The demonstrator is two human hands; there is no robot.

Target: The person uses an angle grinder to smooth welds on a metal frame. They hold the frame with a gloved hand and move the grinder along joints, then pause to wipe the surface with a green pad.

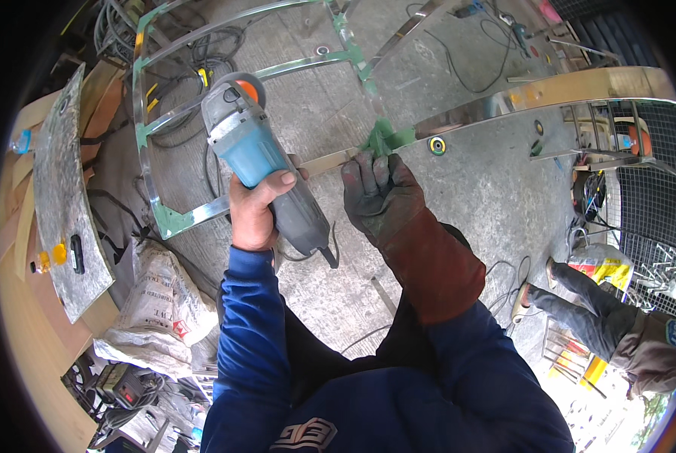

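Note:
My bare left hand (253, 211) is wrapped around the body of a blue and grey angle grinder (251, 151), thumb across its housing. The grinder's head points up and away, with an orange and dark disc (252, 89) on its far side. My right hand (387, 198) wears a grey and dark red work glove. Its fingers are curled closed on a crumpled piece of green tape (381, 140) at a joint of the shiny metal frame (194, 215). More green tape covers the frame's other joints. The fingertips' exact grip is partly hidden.
A long flat metal bar (496, 107) runs off to the right. Cables (217, 49) coil on the concrete floor, and a loose disc (437, 146) lies nearby. At left are a grey board (62, 196) and a white sack (157, 302). Another person (602, 309) stands at right.

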